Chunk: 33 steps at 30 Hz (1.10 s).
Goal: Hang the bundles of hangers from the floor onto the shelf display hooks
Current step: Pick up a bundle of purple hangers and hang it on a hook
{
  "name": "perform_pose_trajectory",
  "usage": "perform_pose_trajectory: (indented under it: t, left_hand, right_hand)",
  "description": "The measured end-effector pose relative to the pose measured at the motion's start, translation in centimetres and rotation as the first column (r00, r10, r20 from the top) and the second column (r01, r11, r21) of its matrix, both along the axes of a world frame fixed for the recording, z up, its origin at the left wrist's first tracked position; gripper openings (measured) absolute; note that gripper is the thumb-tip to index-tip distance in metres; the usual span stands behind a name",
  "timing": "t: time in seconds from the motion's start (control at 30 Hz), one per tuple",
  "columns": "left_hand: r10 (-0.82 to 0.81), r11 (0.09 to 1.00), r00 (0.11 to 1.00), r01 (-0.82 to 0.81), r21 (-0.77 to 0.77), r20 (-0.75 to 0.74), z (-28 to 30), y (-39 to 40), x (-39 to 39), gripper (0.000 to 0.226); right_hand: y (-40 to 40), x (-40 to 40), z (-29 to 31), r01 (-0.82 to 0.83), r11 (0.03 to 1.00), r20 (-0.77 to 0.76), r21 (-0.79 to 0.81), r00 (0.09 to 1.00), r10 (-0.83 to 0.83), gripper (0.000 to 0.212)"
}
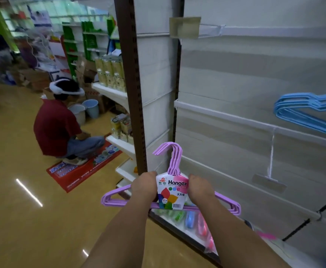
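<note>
Purple plastic marks the bundle of hangers [170, 192], held up in front of the white shelf back panel [245, 78] in the head view, the only view here. The left hand [144, 185] grips the bundle's left shoulder and the right hand [199, 187] grips the right shoulder, fingers of both curled around the plastic, with the printed "Hanger" label card [171, 192] showing between them. The hooks of the bundle [172, 155] rise at 12 o'clock from the hands, free of any support.

By my reading the bundle is already off the floor and the carry toward the display is in hand; hanging is not yet done. A white display hook [271, 151] with a price tag holder [269, 182] juts from the panel at about 2 o'clock from the grip, well apart from the purple hooks. A bundle of blue hangers [301, 111] already hangs further up at 2 o'clock. The next move calls for lifting the bundle up and right, then threading its hooks over a display hook's tip.

At 10 o'clock a crouching person in a red shirt [55, 126] works on the yellow floor [13, 180].
</note>
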<state>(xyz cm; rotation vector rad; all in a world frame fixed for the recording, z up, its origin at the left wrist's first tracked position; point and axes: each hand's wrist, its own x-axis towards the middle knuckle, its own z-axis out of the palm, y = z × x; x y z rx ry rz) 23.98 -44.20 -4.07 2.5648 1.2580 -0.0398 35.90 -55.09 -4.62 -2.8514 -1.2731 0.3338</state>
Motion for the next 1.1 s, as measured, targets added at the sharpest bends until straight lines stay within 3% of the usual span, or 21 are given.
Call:
perform_pose_trajectory:
  t: [0.2, 0.53, 0.6, 0.7, 0.77, 0.8, 0.87, 0.97, 1.03, 1.1]
  left_hand:
    - [-0.116, 0.992, 0.993, 0.114, 0.049, 0.036, 1.4, 3.8, 4.0, 0.017]
    - [-0.334, 0.939, 0.933, 0.316, 0.138, 0.133, 5.5, 8.3, 10.1, 0.019]
    - [-0.385, 0.915, 0.913, 0.359, 0.184, 0.134, 6.7, 9.4, 10.9, 0.018]
    - [-0.453, 0.877, 0.881, 0.413, 0.247, 0.135, 7.9, 10.9, 12.3, 0.016]
    - [-0.476, 0.866, 0.867, 0.432, 0.252, 0.151, 8.9, 11.5, 13.1, 0.014]
    - [-0.489, 0.862, 0.856, 0.444, 0.246, 0.168, 9.3, 11.7, 13.5, 0.013]
    - [-0.503, 0.861, 0.830, 0.454, 0.231, 0.241, 10.0, 11.7, 14.4, 0.011]
    - [-0.504, 0.863, 0.770, 0.472, 0.182, 0.392, 11.1, 11.5, 15.4, 0.013]
    - [-0.450, 0.849, 0.704, 0.528, 0.018, 0.550, 11.7, 11.7, 16.4, 0.030]
    - [-0.237, 0.789, 0.635, 0.568, -0.236, 0.735, 13.3, 11.8, 17.5, 0.044]
  right_hand:
    - [3.0, 3.3, 1.8, 0.069, 0.997, 0.049, 0.022, 0.996, -0.070, 0.028]
    - [5.1, 7.0, 6.0, 0.305, 0.920, 0.065, 0.246, 0.942, -0.330, 0.019]
    - [5.8, 7.7, 7.5, 0.377, 0.888, -0.066, 0.263, 0.925, -0.373, 0.028]
    - [6.6, 8.4, 9.9, 0.456, 0.839, -0.446, 0.298, 0.843, -0.300, 0.054]
    - [7.4, 8.1, 11.3, 0.556, 0.743, -0.663, 0.372, 0.719, -0.206, 0.055]
    - [8.0, 7.9, 11.7, 0.597, 0.678, -0.694, 0.428, 0.698, -0.176, 0.048]
    - [9.1, 7.6, 12.3, 0.630, 0.559, -0.642, 0.539, 0.737, -0.210, 0.033]
    - [10.4, 8.0, 13.4, 0.626, 0.491, -0.463, 0.606, 0.779, -0.422, 0.036]
    - [10.7, 8.3, 14.4, 0.605, 0.491, -0.334, 0.627, 0.778, -0.532, 0.039]
    - [11.0, 8.3, 15.6, 0.585, 0.500, -0.258, 0.638, 0.775, -0.577, 0.035]
